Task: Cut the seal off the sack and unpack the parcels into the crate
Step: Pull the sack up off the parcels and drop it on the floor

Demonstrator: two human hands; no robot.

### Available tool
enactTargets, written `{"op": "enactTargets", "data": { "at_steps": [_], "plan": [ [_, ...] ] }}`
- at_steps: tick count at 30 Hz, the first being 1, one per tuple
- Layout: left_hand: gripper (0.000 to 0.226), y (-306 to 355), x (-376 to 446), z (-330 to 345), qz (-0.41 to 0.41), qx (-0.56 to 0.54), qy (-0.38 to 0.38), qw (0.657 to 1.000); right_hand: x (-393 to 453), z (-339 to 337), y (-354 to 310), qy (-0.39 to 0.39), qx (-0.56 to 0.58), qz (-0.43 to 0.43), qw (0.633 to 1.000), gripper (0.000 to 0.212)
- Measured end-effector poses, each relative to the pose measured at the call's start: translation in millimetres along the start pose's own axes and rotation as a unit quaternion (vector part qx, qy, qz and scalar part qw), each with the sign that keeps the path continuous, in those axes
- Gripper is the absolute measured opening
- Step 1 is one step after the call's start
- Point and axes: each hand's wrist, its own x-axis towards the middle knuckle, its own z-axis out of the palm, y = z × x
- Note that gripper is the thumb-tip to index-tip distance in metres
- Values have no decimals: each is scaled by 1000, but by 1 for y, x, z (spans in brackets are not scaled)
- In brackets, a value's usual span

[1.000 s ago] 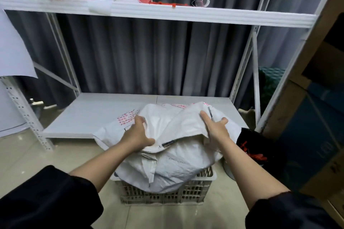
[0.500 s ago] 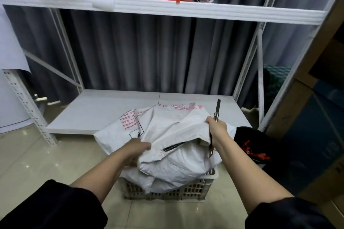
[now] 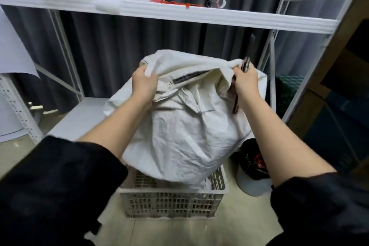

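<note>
A bulging white woven sack [image 3: 185, 132] hangs upright over a pale slatted plastic crate [image 3: 171, 199] on the floor, its lower end reaching into the crate. My left hand [image 3: 143, 84] grips the sack's upper edge on the left. My right hand [image 3: 246, 80] grips the upper edge on the right and also holds a thin dark cutter [image 3: 247, 62] that points upward. No parcels are visible; the sack hides the crate's inside.
A white metal rack stands behind, with a low shelf [image 3: 79, 120] and an upper shelf [image 3: 179, 14] carrying plastic bags and red scraps. A bin with a black bag [image 3: 253, 166] sits right of the crate. Cardboard boxes [image 3: 339, 106] stand at the right.
Both hands have lifted the sack from lying slumped across the crate to hanging upright above it. The left hand moved from the sack's middle to its top edge.
</note>
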Motion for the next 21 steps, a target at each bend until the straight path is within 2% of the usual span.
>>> {"op": "enactTargets", "data": {
  "at_steps": [2,5,7,9,12,13,14,17,19,21],
  "plan": [
    [29,10,11,-1,9,5,-10,1000,7,-3,-3,-5,-21,6,1000,30],
    [34,21,10,5,101,5,53,993,15,-1,-4,25,-7,-37,999,22],
    [31,13,6,7,104,53,34,993,17,1,-2,39,-4,-25,999,18],
    [29,10,8,2,95,104,-1,990,17,-2,-5,41,4,-4,999,23],
    [26,26,10,-3,207,33,82,974,15,-3,-13,31,67,-51,996,27],
    [20,27,2,-2,232,41,92,967,12,-1,-11,28,88,-51,994,27],
    [14,21,-4,-1,244,72,78,964,11,0,-7,26,103,-38,994,27],
    [3,-14,-4,-8,224,215,-49,949,9,-7,7,23,111,19,993,28],
    [20,-20,0,-23,191,352,-52,915,8,-14,19,15,86,35,996,30],
    [53,-18,-1,-32,175,457,11,872,2,-18,34,-6,76,39,996,30]
  ]
}}
